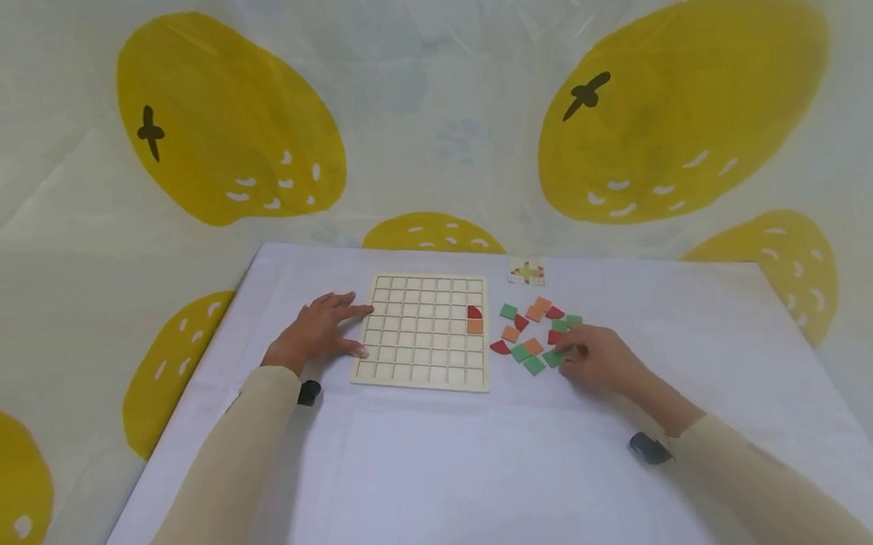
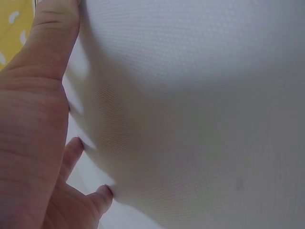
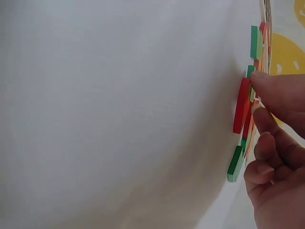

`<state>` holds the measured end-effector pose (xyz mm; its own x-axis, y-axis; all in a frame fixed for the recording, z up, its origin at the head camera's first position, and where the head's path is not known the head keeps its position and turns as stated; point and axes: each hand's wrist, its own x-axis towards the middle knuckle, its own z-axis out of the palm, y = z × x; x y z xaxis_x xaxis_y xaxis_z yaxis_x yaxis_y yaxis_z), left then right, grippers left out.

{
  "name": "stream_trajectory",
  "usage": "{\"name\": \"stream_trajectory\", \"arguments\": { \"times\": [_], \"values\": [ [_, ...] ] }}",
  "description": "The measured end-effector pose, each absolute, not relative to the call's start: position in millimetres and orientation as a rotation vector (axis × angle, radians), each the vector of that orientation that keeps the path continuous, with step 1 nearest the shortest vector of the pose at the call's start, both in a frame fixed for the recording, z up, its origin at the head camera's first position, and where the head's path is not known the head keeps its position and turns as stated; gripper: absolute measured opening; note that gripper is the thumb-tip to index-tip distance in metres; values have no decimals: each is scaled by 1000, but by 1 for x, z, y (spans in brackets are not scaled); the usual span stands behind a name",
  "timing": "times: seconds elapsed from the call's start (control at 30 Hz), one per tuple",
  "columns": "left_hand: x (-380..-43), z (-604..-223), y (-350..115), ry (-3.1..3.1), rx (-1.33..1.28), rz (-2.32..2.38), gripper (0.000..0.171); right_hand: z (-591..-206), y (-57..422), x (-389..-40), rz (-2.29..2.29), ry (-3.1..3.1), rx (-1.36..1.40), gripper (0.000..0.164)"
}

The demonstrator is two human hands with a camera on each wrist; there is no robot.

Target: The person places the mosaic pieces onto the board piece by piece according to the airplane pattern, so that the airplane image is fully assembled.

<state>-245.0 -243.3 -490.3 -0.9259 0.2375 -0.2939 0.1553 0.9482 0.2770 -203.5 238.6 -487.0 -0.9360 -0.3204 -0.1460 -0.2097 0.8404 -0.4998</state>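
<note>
A pale wooden grid board (image 1: 419,333) lies on the white table, with a red quarter-circle tile (image 1: 474,312) and an orange square tile (image 1: 475,326) in its right-hand column. Fingers spread, my left hand (image 1: 319,330) rests at the board's left edge, thumb and a fingertip on its frame. To the right of the board my right hand (image 1: 597,359) pinches a green square tile (image 1: 553,358) between thumb and finger at the near side of the loose tiles. In the right wrist view a red tile (image 3: 241,106) and another green tile (image 3: 235,164) lie near the fingertips.
Several loose tiles, among them an orange one (image 1: 510,334) and a red one (image 1: 500,348), are scattered right of the board. Behind them lies a small pattern card (image 1: 527,271). A curtain (image 1: 427,100) with yellow fruit prints hangs behind the table.
</note>
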Motion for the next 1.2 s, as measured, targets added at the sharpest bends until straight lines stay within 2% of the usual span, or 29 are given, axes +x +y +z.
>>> {"name": "stream_trajectory", "arguments": {
  "times": [0.23,0.63,1.0,1.2],
  "values": [
    [-243,-490,-243,2783,295,359,89,-483,245,-190,-699,2822,-320,28],
    [-243,-488,-241,2791,306,344,88,-498,245,-174,-705,2850,-34,50],
    [-241,-489,-240,2792,307,350,88,-500,242,-171,-738,2826,69,37],
    [-242,-489,-241,2798,315,332,88,-495,237,-172,-764,2825,49,39]
  ]
}}
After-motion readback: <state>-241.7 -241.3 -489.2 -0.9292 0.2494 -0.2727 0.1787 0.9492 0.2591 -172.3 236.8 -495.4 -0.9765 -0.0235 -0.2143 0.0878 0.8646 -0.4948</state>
